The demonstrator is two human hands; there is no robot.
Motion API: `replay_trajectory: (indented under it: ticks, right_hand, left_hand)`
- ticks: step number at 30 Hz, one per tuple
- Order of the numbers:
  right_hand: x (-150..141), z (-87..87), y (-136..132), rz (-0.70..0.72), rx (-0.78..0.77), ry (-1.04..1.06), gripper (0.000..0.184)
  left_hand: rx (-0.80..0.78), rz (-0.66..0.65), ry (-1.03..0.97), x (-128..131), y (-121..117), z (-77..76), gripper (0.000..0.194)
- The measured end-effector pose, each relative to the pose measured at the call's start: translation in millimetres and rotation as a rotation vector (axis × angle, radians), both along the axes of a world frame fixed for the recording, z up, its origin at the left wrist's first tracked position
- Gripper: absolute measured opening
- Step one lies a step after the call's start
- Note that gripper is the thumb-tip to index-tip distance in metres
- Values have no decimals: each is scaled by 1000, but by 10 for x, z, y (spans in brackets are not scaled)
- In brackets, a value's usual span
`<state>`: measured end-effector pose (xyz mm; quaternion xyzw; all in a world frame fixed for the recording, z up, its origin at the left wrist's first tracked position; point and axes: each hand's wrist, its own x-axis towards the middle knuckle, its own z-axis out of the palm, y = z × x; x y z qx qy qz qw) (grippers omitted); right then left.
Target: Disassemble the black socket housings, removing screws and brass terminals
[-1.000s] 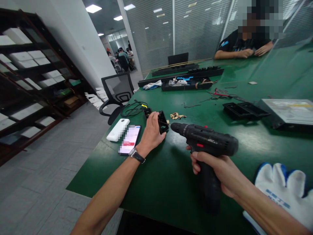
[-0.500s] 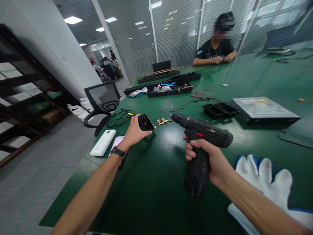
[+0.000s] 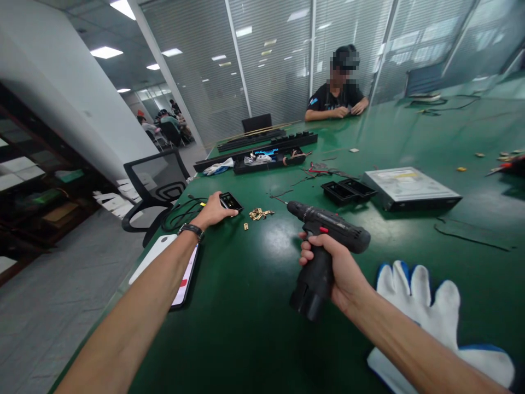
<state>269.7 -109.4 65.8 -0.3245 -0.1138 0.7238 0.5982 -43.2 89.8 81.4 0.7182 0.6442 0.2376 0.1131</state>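
My right hand (image 3: 334, 262) is wrapped round the handle of a black cordless drill (image 3: 338, 225), held above the green table. A long thin bit points away to the upper left. My left hand (image 3: 214, 210) grips a small black open box (image 3: 233, 203) between thumb and fingers, at the table surface. Small shiny pieces lie inside it, too small to name. Just right of the box is a loose pile of small brass-coloured pieces (image 3: 259, 214). One such piece (image 3: 246, 226) lies apart from the pile, nearer to me.
A phone (image 3: 186, 282) and a white power bank (image 3: 150, 257) lie under my left forearm. Black cables (image 3: 176, 216) sit left. To the right are a black two-part tray (image 3: 348, 190), a metal drive (image 3: 412, 189) and a white glove (image 3: 424, 306). Another person (image 3: 340, 93) sits across the table.
The black box, tilted before, now sits flatter on the table in my left hand. A single brass-coloured piece now shows apart from the pile. The view has swung right.
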Motion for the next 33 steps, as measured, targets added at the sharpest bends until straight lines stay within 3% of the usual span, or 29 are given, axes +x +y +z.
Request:
replay_trajectory:
  ticks: [5, 7, 10, 12, 15, 17, 22, 26, 29, 33]
  right_hand:
    - [3, -45, 76, -61, -55, 7, 18]
    - [10, -69, 104, -73, -63, -10, 18]
    - [42, -124, 141, -82, -76, -56, 18]
    - [73, -170, 176, -70, -79, -105, 17]
    - [110, -219, 243, -45, -43, -174, 17]
    - [121, -217, 278, -44, -55, -197, 15]
    - [182, -115, 209, -16, -151, -306, 18]
    - [456, -15, 0, 156, -154, -656, 29]
    - [771, 131, -2, 334, -108, -1124, 26]
    - [1063, 344, 429, 192, 204, -1881, 23]
  left_hand:
    - [-104, 80, 149, -65, 83, 84, 79]
    - [13, 96, 177, 28, -32, 102, 77]
    - [274, 26, 91, 312, -477, 64, 61]
    - [327, -69, -20, 552, -882, 2, 48]
    - [280, -208, -180, 827, -1446, -99, 36]
    - [222, -234, -246, 877, -1706, -162, 30]
    - [72, -206, -306, 708, -1892, -326, 23]
    - [43, -170, -314, 627, -1866, -415, 20]
    - [37, -141, -369, 623, -1857, -431, 18]
    - [5, -80, -436, 623, -1839, -443, 18]
